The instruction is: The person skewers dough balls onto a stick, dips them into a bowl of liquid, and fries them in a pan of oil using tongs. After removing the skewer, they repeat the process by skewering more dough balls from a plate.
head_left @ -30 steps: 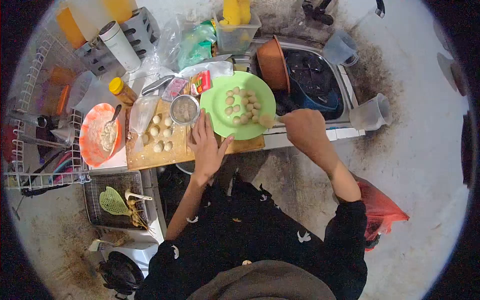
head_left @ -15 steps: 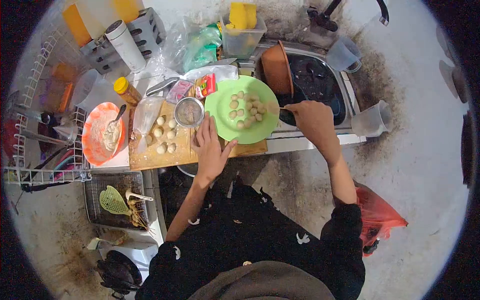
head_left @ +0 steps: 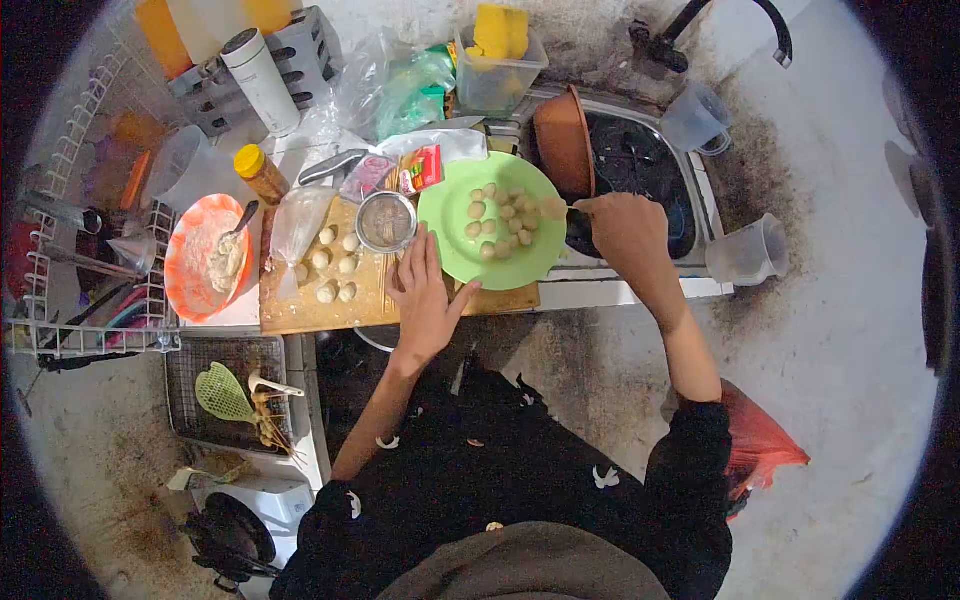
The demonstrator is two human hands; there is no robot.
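A light green plate (head_left: 450, 250) carries several small brown balls (head_left: 515, 210) gathered near its middle and right. My left hand (head_left: 425, 300) lies with fingers spread at the plate's lower-left edge, over the board; it is open. Past the right rim, my right hand (head_left: 628, 235) is closed on a thin stick (head_left: 574, 206). Its blurred, rounded, pale brown end overlaps the plate's edge in this view. Left of the plate, a wooden cutting board (head_left: 340, 318) bears several pale dough balls (head_left: 347, 265), a round metal strainer (head_left: 386, 222) and some thin sticks.
An orange bowl (head_left: 180, 270) holding pale batter and a spoon stands at the far left. Behind are a yellow-capped jar (head_left: 262, 175), a white flask (head_left: 262, 85) and plastic bags. A sink (head_left: 640, 165) with a brown basin (head_left: 563, 145) lies to the right, beside clear jugs.
The whole view has shifted slightly. The stick's end is still blurred at the plate's right edge, in my right hand; my left hand keeps its place at the plate.
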